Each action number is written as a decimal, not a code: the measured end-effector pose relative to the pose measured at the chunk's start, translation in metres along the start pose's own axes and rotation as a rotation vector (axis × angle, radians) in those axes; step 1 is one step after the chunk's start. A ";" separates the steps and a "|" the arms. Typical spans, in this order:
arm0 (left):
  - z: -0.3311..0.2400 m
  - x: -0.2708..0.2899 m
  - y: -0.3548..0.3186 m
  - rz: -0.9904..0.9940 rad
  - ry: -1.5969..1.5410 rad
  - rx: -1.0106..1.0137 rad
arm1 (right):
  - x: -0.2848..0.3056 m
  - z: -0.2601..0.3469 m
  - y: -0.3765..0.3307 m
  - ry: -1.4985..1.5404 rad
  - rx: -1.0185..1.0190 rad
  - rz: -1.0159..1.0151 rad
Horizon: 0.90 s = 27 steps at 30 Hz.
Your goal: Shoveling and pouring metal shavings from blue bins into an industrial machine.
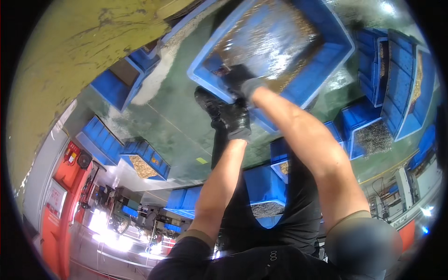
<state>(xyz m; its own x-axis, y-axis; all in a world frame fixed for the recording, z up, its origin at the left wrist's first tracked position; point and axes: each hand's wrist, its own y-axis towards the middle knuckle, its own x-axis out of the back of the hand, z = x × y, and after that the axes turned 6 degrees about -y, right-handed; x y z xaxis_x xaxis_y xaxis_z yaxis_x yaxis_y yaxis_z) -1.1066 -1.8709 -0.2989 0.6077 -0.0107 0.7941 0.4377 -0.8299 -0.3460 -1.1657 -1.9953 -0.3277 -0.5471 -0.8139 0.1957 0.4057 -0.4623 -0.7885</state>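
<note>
Your gloved left hand [234,120] and right hand [242,84] both clench the rim of the blue crate [322,51] (metal bits inside)

Two gloved hands, left [232,120] and right [242,81], were in view. One large blue crate [322,51] sat at them. About ten more blue crates [144,158] lay around; at least four held metal scrap [375,137].

Green floor [177,126] open left; blue crates [387,88] crowd right.
</note>
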 end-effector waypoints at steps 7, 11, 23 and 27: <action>-0.008 0.000 -0.005 0.164 -0.020 0.228 | 0.003 -0.023 -0.026 -0.301 0.087 0.003; -0.009 -0.006 -0.002 0.023 0.170 -0.080 | 0.013 -0.021 -0.017 0.065 0.024 -0.178; -0.024 -0.003 -0.004 -0.005 -0.100 -0.018 | -0.052 -0.142 -0.100 -0.339 0.003 0.003; -0.016 0.000 -0.006 -0.032 -0.033 0.004 | -0.009 -0.087 -0.137 -0.298 -0.199 0.168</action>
<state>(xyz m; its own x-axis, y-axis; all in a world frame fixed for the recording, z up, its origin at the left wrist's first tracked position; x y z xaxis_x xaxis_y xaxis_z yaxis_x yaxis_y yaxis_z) -1.1200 -1.8752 -0.2889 0.6149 0.0345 0.7878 0.4601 -0.8271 -0.3228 -1.2801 -1.8941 -0.2723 -0.2364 -0.9525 0.1922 0.3057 -0.2607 -0.9157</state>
